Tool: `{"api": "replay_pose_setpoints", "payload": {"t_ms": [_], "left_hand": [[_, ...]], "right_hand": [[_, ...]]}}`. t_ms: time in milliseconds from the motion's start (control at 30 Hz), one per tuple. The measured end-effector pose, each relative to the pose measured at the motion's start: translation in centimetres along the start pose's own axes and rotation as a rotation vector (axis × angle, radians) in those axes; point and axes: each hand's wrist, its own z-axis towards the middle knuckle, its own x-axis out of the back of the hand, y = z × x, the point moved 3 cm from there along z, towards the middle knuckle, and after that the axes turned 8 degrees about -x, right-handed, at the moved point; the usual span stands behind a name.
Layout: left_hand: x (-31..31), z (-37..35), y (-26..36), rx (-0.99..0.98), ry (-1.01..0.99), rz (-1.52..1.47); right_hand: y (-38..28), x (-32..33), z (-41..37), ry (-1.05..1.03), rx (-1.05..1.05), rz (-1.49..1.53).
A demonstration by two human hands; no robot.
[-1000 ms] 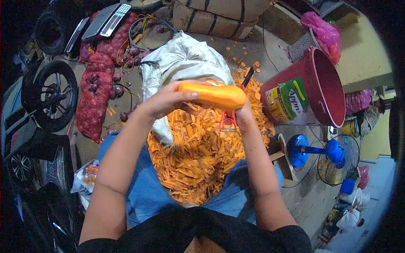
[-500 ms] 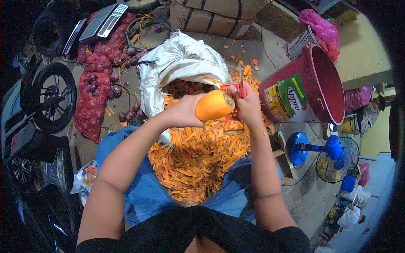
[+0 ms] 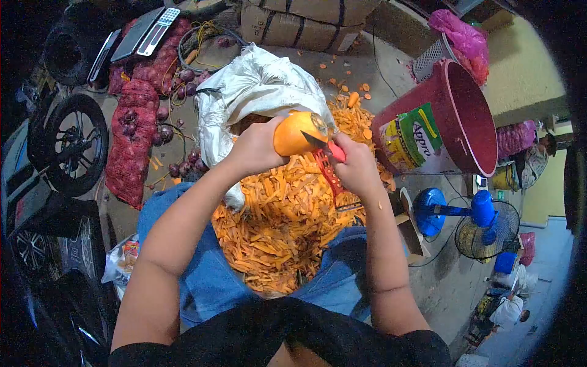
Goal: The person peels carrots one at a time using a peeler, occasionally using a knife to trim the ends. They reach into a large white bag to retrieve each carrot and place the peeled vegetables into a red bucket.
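My left hand point(image 3: 257, 145) is wrapped round a thick peeled carrot point(image 3: 293, 136), its cut stem end turned to the right. My right hand point(image 3: 356, 164) grips a small knife point(image 3: 335, 150) with a red handle; its dark blade lies against the carrot's stem end. A red peeler point(image 3: 325, 177) hangs from the same hand, its metal head pointing down. Beneath both hands spreads a big heap of carrot peelings point(image 3: 275, 226), between my knees. Behind the carrot, a white woven sack point(image 3: 263, 79) gapes open, its inside mostly hidden.
A tilted maroon bucket point(image 3: 382, 116) stands at the right, near a blue fan point(image 3: 483, 211). To the left lie red net bags of onions point(image 3: 131, 153), loose onions, a scale point(image 3: 137, 37) and a motorcycle wheel point(image 3: 76, 144). Cardboard boxes point(image 3: 299, 27) are at the back.
The knife blade has swung from pointing up to lying against the carrot's end. The peeler now hangs lower and plainer to see. My left hand and the carrot have shifted slightly up and left.
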Motion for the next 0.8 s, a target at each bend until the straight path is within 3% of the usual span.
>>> {"api": "replay_pose_setpoints", "payload": {"t_ms": [367,433,500,633,700,800], "left_hand": [[0.0,-0.1,0.6,-0.108,0.139,0.091],[0.3,-0.2,0.6,-0.164,0.163,0.120],[0.1,-0.3,0.7,-0.185,0.016,-0.041],[-0.4,-0.4,0.7,-0.264,0.085,-0.121],[0.2,-0.6,1.4,-0.272,0.207,0.169],[0.6,-0.6,1.5,-0.309,0.218,0.164]], "right_hand": [[0.3,-0.8,0.0,0.088,-0.146,-0.042],[0.0,-0.8,0.0,0.089,-0.094,0.095],[-0.4,-0.8,0.1,0.116,-0.082,0.127],[-0.5,-0.5,0.3,0.121,-0.103,0.144],[0.2,-0.9,0.4,0.122,-0.126,0.119],[1.2,-1.9,0.7,0.114,-0.166,0.130]]}}
